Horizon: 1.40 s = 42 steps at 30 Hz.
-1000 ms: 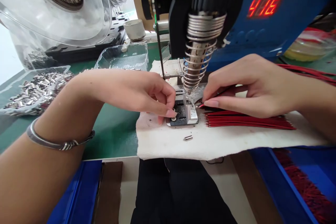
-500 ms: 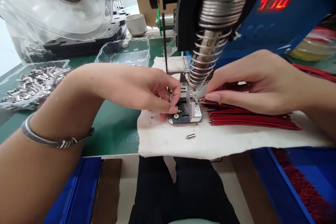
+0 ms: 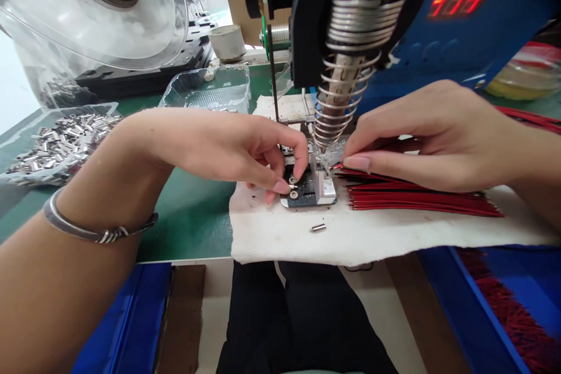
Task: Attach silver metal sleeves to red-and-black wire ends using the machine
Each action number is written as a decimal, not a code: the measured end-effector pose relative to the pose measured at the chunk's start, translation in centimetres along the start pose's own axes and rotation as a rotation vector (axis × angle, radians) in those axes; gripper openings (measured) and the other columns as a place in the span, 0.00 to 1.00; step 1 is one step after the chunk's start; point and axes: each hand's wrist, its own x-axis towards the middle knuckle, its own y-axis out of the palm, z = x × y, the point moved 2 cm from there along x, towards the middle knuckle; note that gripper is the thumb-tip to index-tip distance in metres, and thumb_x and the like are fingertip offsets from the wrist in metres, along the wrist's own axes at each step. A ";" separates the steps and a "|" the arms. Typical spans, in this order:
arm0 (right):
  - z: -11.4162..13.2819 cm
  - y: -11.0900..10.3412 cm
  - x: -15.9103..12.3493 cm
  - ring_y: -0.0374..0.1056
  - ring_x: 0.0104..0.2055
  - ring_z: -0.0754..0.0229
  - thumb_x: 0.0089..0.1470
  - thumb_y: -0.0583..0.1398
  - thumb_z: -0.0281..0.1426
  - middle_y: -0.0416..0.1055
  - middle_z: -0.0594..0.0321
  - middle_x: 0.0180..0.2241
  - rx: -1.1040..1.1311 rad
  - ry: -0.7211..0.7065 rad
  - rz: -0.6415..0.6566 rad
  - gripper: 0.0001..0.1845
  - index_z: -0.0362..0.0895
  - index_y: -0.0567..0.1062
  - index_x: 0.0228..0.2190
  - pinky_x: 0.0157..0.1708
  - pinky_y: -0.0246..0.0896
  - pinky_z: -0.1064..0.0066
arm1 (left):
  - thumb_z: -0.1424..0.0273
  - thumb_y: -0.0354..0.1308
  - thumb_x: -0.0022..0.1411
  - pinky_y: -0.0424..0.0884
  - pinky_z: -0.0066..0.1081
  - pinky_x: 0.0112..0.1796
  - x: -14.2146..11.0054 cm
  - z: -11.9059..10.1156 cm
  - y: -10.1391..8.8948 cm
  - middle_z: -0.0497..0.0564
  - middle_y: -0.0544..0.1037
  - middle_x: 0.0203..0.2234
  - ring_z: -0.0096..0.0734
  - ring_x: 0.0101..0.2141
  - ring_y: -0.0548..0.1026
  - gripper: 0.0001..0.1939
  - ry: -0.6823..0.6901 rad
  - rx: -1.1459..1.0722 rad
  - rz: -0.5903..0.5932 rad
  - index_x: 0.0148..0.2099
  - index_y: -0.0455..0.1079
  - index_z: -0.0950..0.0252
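My left hand (image 3: 245,155) is bent over a small dark fixture plate (image 3: 302,201) with round screw heads. Thumb and index fingertip come close together around a tiny metal piece (image 3: 293,187), too small to name. From the right, my right hand (image 3: 425,140) pinches a thin red wire (image 3: 336,167) between thumb and index finger. Its tip reaches the upright metal block (image 3: 325,184) on the plate. Right above the block points the soldering iron (image 3: 344,90), wrapped in a spring coil. A bundle of red and black wires (image 3: 416,197) lies beneath my right hand.
A loose metal cylinder (image 3: 318,228) lies on the white cloth (image 3: 280,239) in front. At the left stands a clear tray (image 3: 33,178) full of small metal cylinders; another clear tray (image 3: 239,79) is behind. The blue machine (image 3: 407,70) shows red digits.
My left thumb has shifted slightly left and its index finger slightly right, showing more of the plate's screws. The right hand stays nearly still. The red digits now read differently.
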 end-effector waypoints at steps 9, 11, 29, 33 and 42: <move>0.1 -0.1 -0.1 0.68 0.26 0.70 0.71 0.63 0.33 0.79 0.64 0.29 -0.001 0.017 -0.001 0.11 0.41 0.83 0.38 0.26 0.58 0.77 | 0.69 0.62 0.71 0.73 0.25 0.32 0.1 -0.3 0.1 0.43 0.85 0.32 0.31 0.32 0.81 0.04 0.016 -0.008 0.008 0.42 0.78 0.55; 0.1 0.0 -0.1 0.68 0.26 0.71 0.71 0.63 0.34 0.79 0.64 0.29 0.006 0.013 -0.004 0.12 0.41 0.83 0.37 0.26 0.59 0.77 | 0.68 0.63 0.71 0.72 0.24 0.31 0.1 -0.6 0.2 0.43 0.85 0.31 0.31 0.32 0.80 0.02 -0.008 0.012 0.004 0.42 0.77 0.57; -0.1 0.0 -0.4 0.68 0.29 0.73 0.72 0.62 0.31 0.80 0.64 0.32 0.038 0.005 0.003 0.10 0.40 0.83 0.40 0.30 0.58 0.79 | 0.65 0.60 0.70 0.69 0.25 0.31 -0.3 -1.0 0.1 0.44 0.84 0.31 0.29 0.31 0.77 0.09 -0.096 0.210 -0.051 0.41 0.80 0.60; 0.1 0.0 -0.4 0.68 0.28 0.72 0.72 0.62 0.33 0.81 0.63 0.32 0.026 0.019 0.009 0.11 0.41 0.83 0.39 0.28 0.59 0.77 | 0.66 0.61 0.67 0.70 0.26 0.31 -0.6 -1.1 0.2 0.45 0.84 0.35 0.31 0.32 0.78 0.08 -0.150 0.188 -0.044 0.43 0.81 0.59; -0.1 0.0 -0.4 0.66 0.27 0.71 0.73 0.61 0.33 0.80 0.63 0.31 0.004 0.011 0.018 0.12 0.42 0.83 0.40 0.27 0.57 0.75 | 0.69 0.57 0.69 0.67 0.24 0.34 -0.8 -2.6 0.4 0.44 0.84 0.34 0.27 0.33 0.76 0.08 -0.144 0.123 -0.026 0.42 0.78 0.64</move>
